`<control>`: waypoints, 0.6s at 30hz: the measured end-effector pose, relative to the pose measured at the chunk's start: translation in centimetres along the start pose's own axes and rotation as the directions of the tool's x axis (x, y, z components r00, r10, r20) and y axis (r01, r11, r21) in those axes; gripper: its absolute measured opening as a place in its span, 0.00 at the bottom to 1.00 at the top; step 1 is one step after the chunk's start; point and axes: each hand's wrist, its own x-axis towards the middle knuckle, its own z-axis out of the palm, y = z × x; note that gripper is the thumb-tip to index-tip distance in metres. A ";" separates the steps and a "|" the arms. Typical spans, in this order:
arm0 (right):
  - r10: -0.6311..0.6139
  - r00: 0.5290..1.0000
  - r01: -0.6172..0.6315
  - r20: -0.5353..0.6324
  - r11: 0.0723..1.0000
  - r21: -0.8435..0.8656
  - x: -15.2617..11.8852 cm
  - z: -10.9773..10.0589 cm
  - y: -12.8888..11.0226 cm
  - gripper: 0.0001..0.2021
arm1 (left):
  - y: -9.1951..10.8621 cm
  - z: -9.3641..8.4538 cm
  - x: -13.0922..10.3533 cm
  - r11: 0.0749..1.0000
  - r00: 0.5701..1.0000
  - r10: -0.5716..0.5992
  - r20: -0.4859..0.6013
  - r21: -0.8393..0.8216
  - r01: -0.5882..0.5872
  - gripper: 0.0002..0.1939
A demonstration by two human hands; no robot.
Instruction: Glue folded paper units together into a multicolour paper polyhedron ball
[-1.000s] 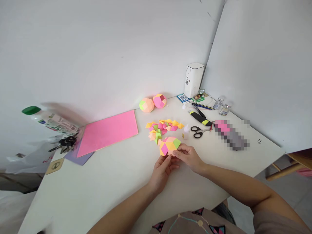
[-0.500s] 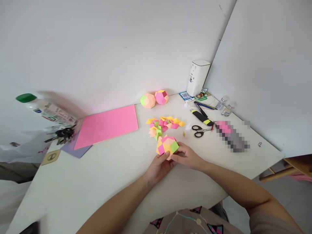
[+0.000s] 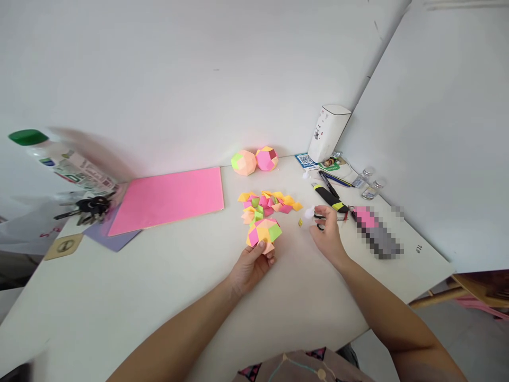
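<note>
A faceted paper piece [image 3: 264, 231] in pink, yellow, peach and green rests in my left hand [image 3: 251, 267], thumb on its near side. To its right, my right hand [image 3: 326, 231] is over the black-handled scissors [image 3: 319, 227], hiding much of them; its fingers are apart, and whether they touch the handles is unclear. Small folded paper pieces [image 3: 284, 204] lie in a pile just beyond the held piece. Against the wall sit a peach and green paper ball [image 3: 244, 163] and a pink one [image 3: 266, 158]. A white tuft [image 3: 309, 213] lies beside my right fingertips.
Pink paper [image 3: 170, 200] lies at the left, near keys [image 3: 93, 206] and a green-capped bottle [image 3: 75, 167]. At the right are a cutter [image 3: 329, 198], pens [image 3: 337, 179], two small jars [image 3: 373, 190] and a white container [image 3: 329, 132]. A blurred-out object [image 3: 379, 233] lies nearby.
My right hand has left the paper piece and moved right to the scissors. My left hand still holds the piece, now slightly further left. The camera view has shifted a little.
</note>
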 end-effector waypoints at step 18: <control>-0.536 0.816 0.550 0.216 0.835 -0.004 -1.8 -1.0 -3.0 0.19 | 0.1 -0.4 0.3 1.000 0.999 -0.011 0.043 0.011 0.010 0.10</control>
